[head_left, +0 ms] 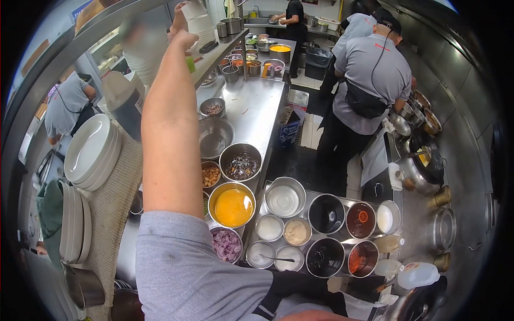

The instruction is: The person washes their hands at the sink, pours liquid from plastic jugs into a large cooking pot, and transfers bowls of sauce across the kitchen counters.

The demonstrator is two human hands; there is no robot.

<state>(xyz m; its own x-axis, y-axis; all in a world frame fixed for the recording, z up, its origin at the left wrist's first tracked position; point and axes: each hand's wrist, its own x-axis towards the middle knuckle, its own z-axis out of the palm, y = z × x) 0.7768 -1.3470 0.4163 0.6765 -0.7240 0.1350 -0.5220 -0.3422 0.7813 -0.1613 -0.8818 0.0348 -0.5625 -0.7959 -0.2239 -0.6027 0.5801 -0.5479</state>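
My left arm stretches far forward over the counter. At its end, my left hand [181, 31] is up at the shelf, its fingers closed against the side of a stack of white bowls [198, 24]. The hand is small in view, and the bowls hide part of its fingers. The top bowl sits at the upper edge of the picture. Beside the stack are small metal pots [231, 24] and a dark flat object [209, 47] on the shelf. A bright green item [190, 63] shows just below my wrist. My right hand is out of view.
Below my arm stand a pot of yellow liquid [232, 207], chopped red onion [227, 244] and several seasoning pots [284, 197]. White plates [88, 150] stack on the left shelf. A co-worker in grey [369, 69] works at the right stove; other people stand farther off.
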